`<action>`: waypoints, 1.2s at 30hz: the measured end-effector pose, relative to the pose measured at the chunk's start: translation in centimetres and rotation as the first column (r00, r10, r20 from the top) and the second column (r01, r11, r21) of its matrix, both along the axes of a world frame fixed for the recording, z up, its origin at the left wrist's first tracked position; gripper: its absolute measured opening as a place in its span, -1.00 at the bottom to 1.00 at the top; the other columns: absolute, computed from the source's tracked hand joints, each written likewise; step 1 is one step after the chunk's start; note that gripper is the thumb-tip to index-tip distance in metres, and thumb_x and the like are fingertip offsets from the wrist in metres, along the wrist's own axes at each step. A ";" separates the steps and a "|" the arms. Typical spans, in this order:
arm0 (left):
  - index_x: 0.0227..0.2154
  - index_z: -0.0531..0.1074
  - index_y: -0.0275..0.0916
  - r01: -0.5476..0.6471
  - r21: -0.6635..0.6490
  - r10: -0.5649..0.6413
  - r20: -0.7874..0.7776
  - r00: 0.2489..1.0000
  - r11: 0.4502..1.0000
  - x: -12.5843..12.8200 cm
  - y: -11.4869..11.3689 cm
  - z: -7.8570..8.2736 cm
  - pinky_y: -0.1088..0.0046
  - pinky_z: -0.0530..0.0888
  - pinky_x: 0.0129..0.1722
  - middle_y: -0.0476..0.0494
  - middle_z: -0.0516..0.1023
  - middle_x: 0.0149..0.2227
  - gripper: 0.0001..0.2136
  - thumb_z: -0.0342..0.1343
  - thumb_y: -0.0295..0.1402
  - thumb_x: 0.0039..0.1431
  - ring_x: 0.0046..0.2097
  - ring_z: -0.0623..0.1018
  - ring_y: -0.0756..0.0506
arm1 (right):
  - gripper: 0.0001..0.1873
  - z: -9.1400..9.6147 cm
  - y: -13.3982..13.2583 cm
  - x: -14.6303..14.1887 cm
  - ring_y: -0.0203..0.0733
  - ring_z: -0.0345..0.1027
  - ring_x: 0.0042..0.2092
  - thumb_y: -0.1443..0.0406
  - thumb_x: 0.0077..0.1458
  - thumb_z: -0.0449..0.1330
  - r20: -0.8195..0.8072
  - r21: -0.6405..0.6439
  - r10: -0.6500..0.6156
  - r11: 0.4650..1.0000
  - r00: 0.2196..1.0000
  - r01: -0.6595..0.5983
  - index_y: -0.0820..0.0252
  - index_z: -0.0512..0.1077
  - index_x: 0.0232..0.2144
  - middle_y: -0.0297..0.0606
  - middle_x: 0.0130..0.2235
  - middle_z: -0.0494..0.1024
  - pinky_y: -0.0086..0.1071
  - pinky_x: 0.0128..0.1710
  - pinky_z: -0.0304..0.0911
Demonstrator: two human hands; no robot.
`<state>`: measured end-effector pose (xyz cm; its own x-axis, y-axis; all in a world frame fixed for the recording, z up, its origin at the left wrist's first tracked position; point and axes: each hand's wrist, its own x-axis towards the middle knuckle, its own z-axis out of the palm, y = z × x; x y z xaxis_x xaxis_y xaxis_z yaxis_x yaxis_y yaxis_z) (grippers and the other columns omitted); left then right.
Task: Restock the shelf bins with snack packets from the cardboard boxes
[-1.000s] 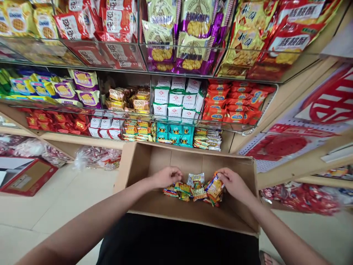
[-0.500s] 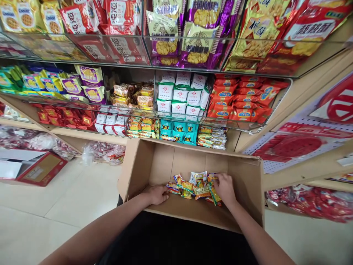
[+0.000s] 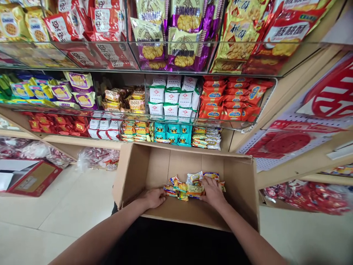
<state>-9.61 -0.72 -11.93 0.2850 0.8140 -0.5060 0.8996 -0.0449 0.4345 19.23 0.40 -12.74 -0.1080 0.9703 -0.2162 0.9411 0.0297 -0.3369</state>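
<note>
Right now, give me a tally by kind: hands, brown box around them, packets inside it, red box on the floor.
Left hand plus right hand: 2
Brown box: 1
Packets: at least 5; overlaps and the right hand hide the exact count
Red box: 1
Total: at least 9

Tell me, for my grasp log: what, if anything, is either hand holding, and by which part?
The left hand holds no visible packet. The right hand covers snack packets; whether it holds one cannot be told.
</note>
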 end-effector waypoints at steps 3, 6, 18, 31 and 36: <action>-0.32 0.42 -0.16 -0.012 -0.014 0.012 -0.018 1.000 1.000 0.3 0.1 0.3 0.45 0.34 -0.26 -0.06 0.52 -0.28 -0.79 0.01 -0.34 -0.07 -0.22 0.48 -0.10 | -0.28 -0.7 0.3 1.5 0.09 0.11 0.02 0.31 -0.36 0.29 0.026 -0.088 -0.261 0.961 0.965 0.262 0.35 0.20 -0.06 0.12 0.02 0.20 -0.19 -0.08 0.06; -0.31 0.42 -0.16 -0.028 -0.028 0.028 -0.030 0.999 0.999 0.7 0.1 0.8 0.45 0.34 -0.27 -0.06 0.52 -0.29 -0.79 0.01 -0.34 -0.07 -0.23 0.48 -0.10 | -0.27 -1.6 0.4 2.7 0.08 0.21 -0.04 0.28 -0.34 0.27 -0.011 -0.146 -0.352 0.927 0.936 0.346 0.49 0.17 -0.07 0.21 -0.07 0.27 -0.27 -0.14 0.15; -0.24 0.39 -0.21 -0.057 -0.086 0.075 0.221 0.972 0.995 2.1 0.6 1.1 0.45 0.34 -0.23 -0.06 0.50 -0.28 -0.77 0.01 -0.34 0.00 -0.25 0.46 -0.05 | -0.60 0.1 -0.8 4.1 -0.19 0.31 -0.08 0.35 -0.13 0.11 -0.520 -0.202 -0.316 0.948 0.793 0.245 0.26 0.29 -0.15 -0.16 -0.11 0.43 -0.38 -0.10 0.22; -0.33 0.37 -0.30 -0.228 -0.705 0.718 0.542 0.437 0.671 7.7 -0.8 3.3 0.59 0.33 -0.49 -0.16 0.54 -0.36 -0.60 0.17 -0.10 -0.17 -0.47 0.50 0.04 | -0.70 1.4 -1.8 0.3 -0.10 0.30 -0.09 0.26 -0.02 0.05 -0.354 -0.223 -0.311 0.944 0.882 0.243 0.24 0.37 -0.20 -0.12 -0.16 0.44 -0.25 -0.08 0.17; -0.36 0.35 -0.30 -0.345 -0.806 0.876 0.454 0.162 0.482 6.7 -0.3 3.1 0.55 0.37 -0.41 -0.13 0.55 -0.41 -0.67 0.21 -0.21 -0.18 -0.45 0.51 0.02 | -0.55 -1.6 0.5 3.3 0.04 0.27 -0.09 0.35 -0.17 0.13 -0.022 -0.204 -0.399 0.899 0.917 0.387 0.38 0.31 -0.14 0.04 -0.16 0.40 -0.18 -0.13 0.15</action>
